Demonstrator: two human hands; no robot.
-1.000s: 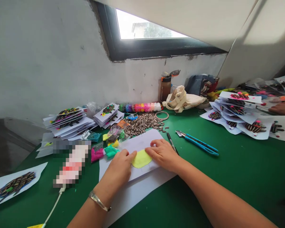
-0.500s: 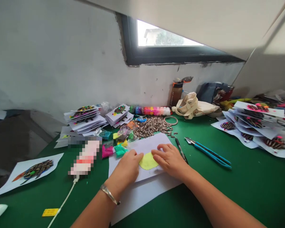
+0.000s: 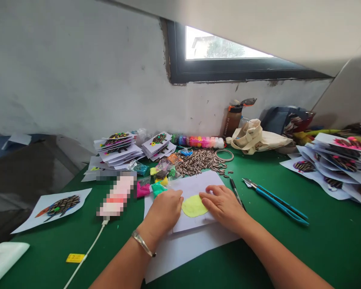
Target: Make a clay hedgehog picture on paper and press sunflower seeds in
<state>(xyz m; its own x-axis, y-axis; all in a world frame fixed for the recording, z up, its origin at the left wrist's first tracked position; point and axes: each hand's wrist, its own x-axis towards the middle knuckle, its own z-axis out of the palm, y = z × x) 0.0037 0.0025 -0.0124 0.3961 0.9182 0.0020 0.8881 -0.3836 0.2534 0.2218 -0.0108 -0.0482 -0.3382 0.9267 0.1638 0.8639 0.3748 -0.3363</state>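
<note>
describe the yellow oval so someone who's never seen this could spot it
On the green table, find the two overlapping white sheets. On the upper sheet, between the left hand and right hand, is the yellow clay oval. Unlike the nearby bagged clay, it lies flat and unwrapped.

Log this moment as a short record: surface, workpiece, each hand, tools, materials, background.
Surface: green table
Workpiece: flat yellow shape on white paper, which overlaps a larger white sheet
Left hand: curled at the shape's left edge; contact unclear
Right hand: fingers spread, reaching over the shape's right edge
Tools: black pen, blue-handled tool, both right of the paper
Materials: pile of striped seeds, pink packet
Background: brown bottle, cream cloth bag
</note>
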